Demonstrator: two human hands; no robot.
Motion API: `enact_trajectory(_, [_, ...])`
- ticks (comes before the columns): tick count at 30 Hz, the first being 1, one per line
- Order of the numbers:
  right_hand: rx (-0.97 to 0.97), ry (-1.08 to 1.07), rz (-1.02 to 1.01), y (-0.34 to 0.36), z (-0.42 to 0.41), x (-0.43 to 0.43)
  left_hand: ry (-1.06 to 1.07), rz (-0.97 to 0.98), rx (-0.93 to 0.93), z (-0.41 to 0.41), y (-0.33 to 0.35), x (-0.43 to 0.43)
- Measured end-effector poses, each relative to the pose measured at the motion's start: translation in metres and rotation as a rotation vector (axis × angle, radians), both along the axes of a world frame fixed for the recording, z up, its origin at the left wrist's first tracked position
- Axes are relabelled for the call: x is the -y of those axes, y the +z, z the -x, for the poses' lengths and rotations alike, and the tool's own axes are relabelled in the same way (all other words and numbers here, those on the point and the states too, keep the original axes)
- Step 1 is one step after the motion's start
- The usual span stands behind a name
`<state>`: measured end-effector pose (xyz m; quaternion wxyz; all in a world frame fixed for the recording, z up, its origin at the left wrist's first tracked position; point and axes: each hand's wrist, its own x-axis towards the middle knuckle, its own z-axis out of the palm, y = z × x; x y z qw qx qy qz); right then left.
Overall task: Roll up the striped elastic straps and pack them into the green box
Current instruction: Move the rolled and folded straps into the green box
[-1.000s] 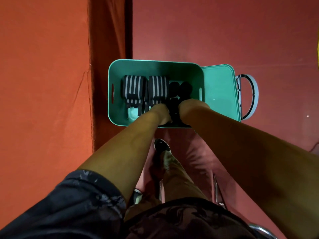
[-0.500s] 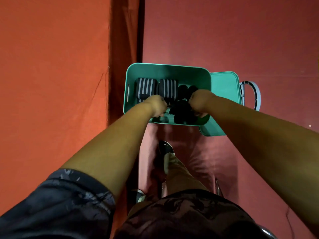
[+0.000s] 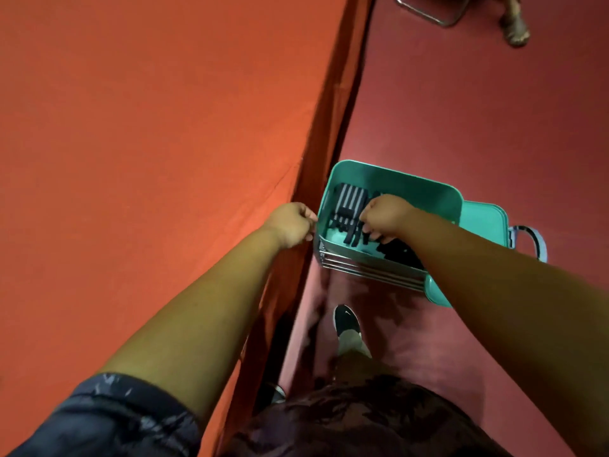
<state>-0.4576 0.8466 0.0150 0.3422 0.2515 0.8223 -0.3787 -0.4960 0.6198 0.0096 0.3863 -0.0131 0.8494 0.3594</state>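
Note:
The green box point(image 3: 412, 184) stands open on the red floor beside the orange-draped table. One rolled striped strap point(image 3: 351, 199) lies at its left end, with loose strap ends below it. My right hand point(image 3: 384, 217) is inside the box, fingers curled on a second striped roll that it mostly hides. My left hand point(image 3: 291, 224) is outside the box, fingers curled against its left wall at the rim. Dark rolls point(image 3: 400, 253) fill the box's right part under my right forearm.
The box lid point(image 3: 482, 222) hangs open to the right with its carry handle point(image 3: 534, 239). The orange table cloth point(image 3: 164, 159) drops along the left. My shoe point(image 3: 346, 319) is just in front of the box. A metal chair leg point(image 3: 428, 11) and another person's foot point(image 3: 514, 28) are at the far top.
My left hand has come out of the box to its left wall. My right hand has shifted left onto the striped rolls. The view swung so the box sits lower right.

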Motion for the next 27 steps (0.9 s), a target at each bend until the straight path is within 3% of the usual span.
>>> enact_trajectory(14, [-0.075, 0.494, 0.129, 0.033, 0.017, 0.247, 0.500, 0.034, -0.032, -0.091, 0.056, 0.237])
enact_trajectory(27, [0.098, 0.876, 0.183, -0.025, -0.082, 0.447, 0.847, 0.306, 0.065, -0.267, -0.005, 0.427])
